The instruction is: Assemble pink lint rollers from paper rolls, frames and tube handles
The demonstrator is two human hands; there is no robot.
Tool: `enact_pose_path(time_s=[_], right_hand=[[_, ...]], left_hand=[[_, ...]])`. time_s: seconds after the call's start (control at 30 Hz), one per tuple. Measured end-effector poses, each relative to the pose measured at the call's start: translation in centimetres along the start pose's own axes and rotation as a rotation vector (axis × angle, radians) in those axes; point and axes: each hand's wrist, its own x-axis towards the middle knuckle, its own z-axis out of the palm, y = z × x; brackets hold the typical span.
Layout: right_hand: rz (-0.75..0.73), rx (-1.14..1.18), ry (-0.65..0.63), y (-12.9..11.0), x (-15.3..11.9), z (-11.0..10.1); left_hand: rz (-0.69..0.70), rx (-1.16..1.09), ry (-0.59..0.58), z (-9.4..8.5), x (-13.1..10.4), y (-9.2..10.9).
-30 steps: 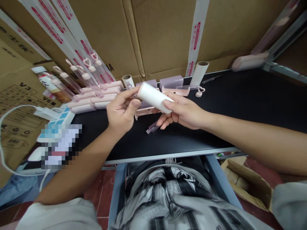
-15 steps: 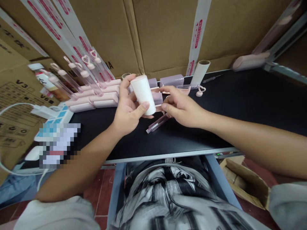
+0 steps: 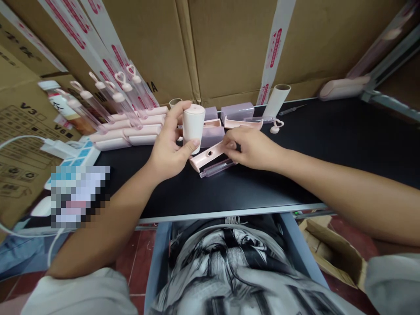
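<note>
My left hand (image 3: 169, 151) is wrapped round a white roll (image 3: 193, 127) with a pink end cap facing up, held upright over the table. Between the thumb and fingers of my right hand (image 3: 247, 146) is one end of a pink curved shell (image 3: 210, 154) with a dark hole in its middle. Just below the shell lies a clear purplish handle tube (image 3: 216, 168). Behind it sit purple blocks (image 3: 211, 136) and another pink shell half (image 3: 243, 124). My right fingertips are partly hidden behind the hand.
Pink rollers with clear handles (image 3: 141, 135) stand in rows at the left. A white tube (image 3: 276, 101), a small screwdriver (image 3: 292, 109) and a heart-ended cap (image 3: 277, 126) are at the back right. A power strip (image 3: 77, 159) and a bottle (image 3: 61, 103) occupy the left side.
My left hand has turned the white roll more upright. The pink shell in my right hand has come forward and down, so its hole now shows.
</note>
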Motion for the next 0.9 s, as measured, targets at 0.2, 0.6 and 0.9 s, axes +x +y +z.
enact_pose_path(time_s=[0.2, 0.6, 0.9], right_hand=[[0.007, 0.028, 0.211, -0.7, -0.3, -0.6], [0.19, 0.555, 0.276, -2.0, -0.2, -1.5], [0.362, 0.849, 0.307, -2.8, -0.4, -0.4]], left_hand=[[-0.271, -0.231, 0.05, 0.2, 0.3, 1.7], [-0.591, -0.557, -0.037, 1.8, 0.1, 5.0], [-0.574, -0.537, -0.204, 3.4, -0.9, 5.2]])
